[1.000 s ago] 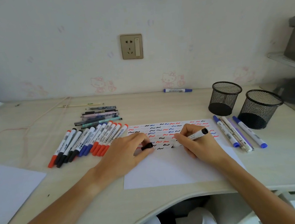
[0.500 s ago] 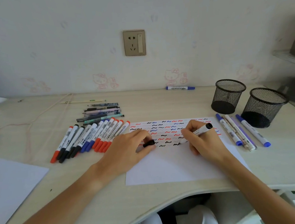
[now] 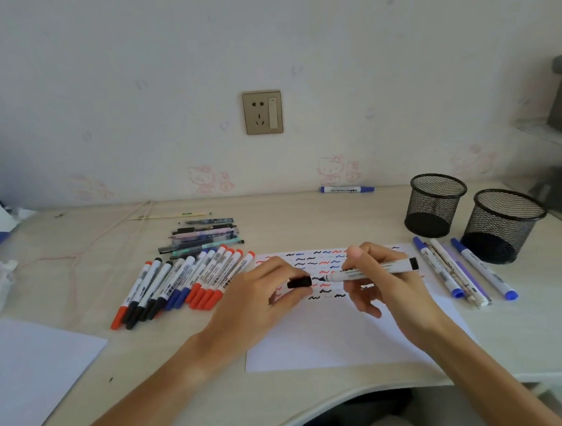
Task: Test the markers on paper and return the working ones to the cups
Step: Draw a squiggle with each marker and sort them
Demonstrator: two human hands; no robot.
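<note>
Since the tip was on the paper (image 3: 351, 335) a moment ago, the black marker (image 3: 373, 270) is now lifted above it and pinched by the right hand (image 3: 386, 283); recapping is judged near. It is held almost level, tip pointing left toward the black cap (image 3: 299, 283), pinched by the left hand (image 3: 258, 303)

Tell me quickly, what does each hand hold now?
Left hand: pinches the black cap.
Right hand: holds the uncapped marker.
</note>
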